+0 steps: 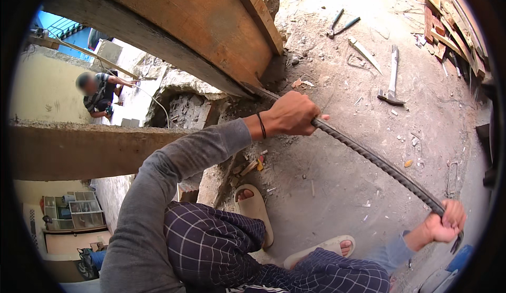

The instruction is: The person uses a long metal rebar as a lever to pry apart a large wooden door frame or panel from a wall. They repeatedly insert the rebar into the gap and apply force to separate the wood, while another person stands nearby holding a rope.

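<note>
A long dark crowbar (377, 158) with a ribbed shaft slants across the view, from the wooden panel (211, 19) at upper left down to the lower right. Its far end meets the panel's lower edge; whether the tip is wedged in there cannot be made out. My left hand (295, 114) is closed around the shaft near that end, a dark band on its wrist. Toward the bar's hooked near end, my right hand (447, 222) has its fingers wrapped around it.
On the dusty ground lie a claw hammer (391, 77), pincers (341, 24) and a pale wood strip (365, 55). Boards (448, 29) are piled at the far right. A concrete beam (100, 150) runs at left, beside a broken hole (182, 106). Beyond it, a person (100, 94) crouches.
</note>
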Tool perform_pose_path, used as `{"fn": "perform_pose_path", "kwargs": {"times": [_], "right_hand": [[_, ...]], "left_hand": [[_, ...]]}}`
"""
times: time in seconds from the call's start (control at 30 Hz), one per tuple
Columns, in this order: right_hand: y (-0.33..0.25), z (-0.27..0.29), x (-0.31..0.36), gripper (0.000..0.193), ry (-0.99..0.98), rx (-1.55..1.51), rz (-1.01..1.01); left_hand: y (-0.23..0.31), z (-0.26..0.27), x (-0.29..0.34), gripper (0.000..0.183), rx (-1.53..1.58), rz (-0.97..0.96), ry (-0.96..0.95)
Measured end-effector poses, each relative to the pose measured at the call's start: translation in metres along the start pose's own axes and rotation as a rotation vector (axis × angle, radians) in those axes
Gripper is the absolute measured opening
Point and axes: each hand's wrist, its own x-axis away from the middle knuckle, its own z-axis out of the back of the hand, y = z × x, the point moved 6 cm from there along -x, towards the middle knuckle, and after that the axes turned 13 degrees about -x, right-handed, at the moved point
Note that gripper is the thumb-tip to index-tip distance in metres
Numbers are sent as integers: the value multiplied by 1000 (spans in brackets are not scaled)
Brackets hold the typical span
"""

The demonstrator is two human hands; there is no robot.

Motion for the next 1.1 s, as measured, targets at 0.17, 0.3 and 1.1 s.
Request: {"fn": "perform_pose_path", "kwargs": {"times": [0.17,0.3,1.1], "right_hand": [[-35,-92,16,41,-55,96,-23],[-4,-113,40,40,-64,49,4],[55,-100,115,39,46,5,123]], "left_hand": [[32,44,14,41,-55,-59,184],[15,50,27,38,28,-54,145],[-26,51,59,34,-98,-163,116]]}}
